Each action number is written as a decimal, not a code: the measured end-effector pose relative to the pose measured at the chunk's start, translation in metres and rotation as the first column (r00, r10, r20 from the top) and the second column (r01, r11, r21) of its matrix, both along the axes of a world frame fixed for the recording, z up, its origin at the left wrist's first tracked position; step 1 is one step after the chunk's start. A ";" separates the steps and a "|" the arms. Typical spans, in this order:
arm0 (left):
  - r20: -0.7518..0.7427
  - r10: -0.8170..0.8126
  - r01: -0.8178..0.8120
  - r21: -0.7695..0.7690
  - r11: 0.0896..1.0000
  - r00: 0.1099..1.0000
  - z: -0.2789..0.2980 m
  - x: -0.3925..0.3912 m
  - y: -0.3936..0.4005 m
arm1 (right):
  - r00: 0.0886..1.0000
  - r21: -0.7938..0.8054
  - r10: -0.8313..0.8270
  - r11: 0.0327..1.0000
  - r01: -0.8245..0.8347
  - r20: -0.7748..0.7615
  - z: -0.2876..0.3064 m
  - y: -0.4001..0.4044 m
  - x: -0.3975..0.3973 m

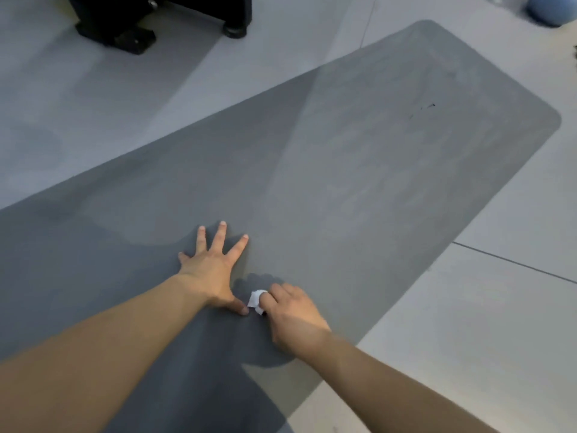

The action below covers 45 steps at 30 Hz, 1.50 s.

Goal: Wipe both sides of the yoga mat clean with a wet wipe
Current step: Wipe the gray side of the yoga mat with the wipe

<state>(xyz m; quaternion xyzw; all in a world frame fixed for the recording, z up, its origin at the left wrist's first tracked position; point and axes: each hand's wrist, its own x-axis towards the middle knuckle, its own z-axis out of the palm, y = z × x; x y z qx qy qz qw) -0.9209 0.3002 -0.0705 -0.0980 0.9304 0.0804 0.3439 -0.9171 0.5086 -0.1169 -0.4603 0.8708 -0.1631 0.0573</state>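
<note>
left hand: left hand [209, 273] lies flat on the yoga mat [343, 170], palm down, fingers straight and spread, thumb stretched toward the right hand; it holds nothing.
right hand: right hand [293, 310] rests on the mat just right of the left thumb, fingers curled round a bunched white wet wipe [256, 300].
wet wipe: pressed to the mat between thumb tip and right knuckles, mostly hidden under the fingers.
yoga mat: grey, unrolled flat on the floor [499, 323], running from beneath both forearms away ahead and to the right; small dark specks [427, 106] lie on it far ahead of the right hand.
surroundings: black equipment base [125, 23] stands on the floor far ahead of the left hand, off the mat; blue ball [551, 9] far ahead-right, off the mat.
edges: mat's long edge runs close right of the right forearm; rounded far corners well ahead.
open room: bare mat ahead of both hands; floor tiles either side.
</note>
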 end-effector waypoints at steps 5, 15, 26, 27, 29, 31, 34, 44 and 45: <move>0.032 0.052 -0.054 0.041 0.998 0.998 -0.003 -0.001 0.001 | 0.961 0.018 -0.228 0.972 0.234 -0.157 -0.006 0.042 -0.104; 0.048 0.078 -0.081 0.053 0.995 0.996 -0.006 -0.003 0.003 | 0.980 -0.011 -0.197 0.980 0.197 0.012 -0.004 -0.029 -0.060; 0.023 0.073 -0.074 0.011 0.997 0.997 -0.002 -0.006 0.006 | 0.796 0.086 -0.573 0.798 0.596 -0.197 -0.002 0.026 -0.201; 0.023 0.074 -0.074 0.010 0.997 0.997 -0.003 -0.006 0.006 | 0.747 0.090 -0.653 0.742 0.664 -0.128 -0.002 0.023 -0.205; 0.015 0.081 -0.081 0.011 0.997 0.997 -0.004 -0.006 0.006 | 0.776 0.007 -0.626 0.778 0.628 -0.076 -0.006 0.002 -0.189; 0.007 0.087 -0.087 0.012 0.996 0.996 -0.006 -0.006 0.006 | 0.894 -0.033 -0.438 0.899 0.437 -0.098 -0.014 -0.032 -0.146; 0.005 0.098 -0.098 0.035 0.995 0.995 -0.006 -0.005 0.005 | 0.982 -0.030 -0.180 0.983 0.179 -0.056 -0.018 -0.066 -0.087; 0.015 0.106 -0.107 0.043 0.993 0.994 -0.005 -0.005 0.005 | 0.857 0.144 -0.499 0.846 0.514 -0.130 0.006 -0.014 -0.231; 0.018 0.107 -0.108 0.044 0.993 0.994 -0.005 -0.005 0.005 | 0.817 0.155 -0.568 0.803 0.576 -0.098 0.006 -0.015 -0.233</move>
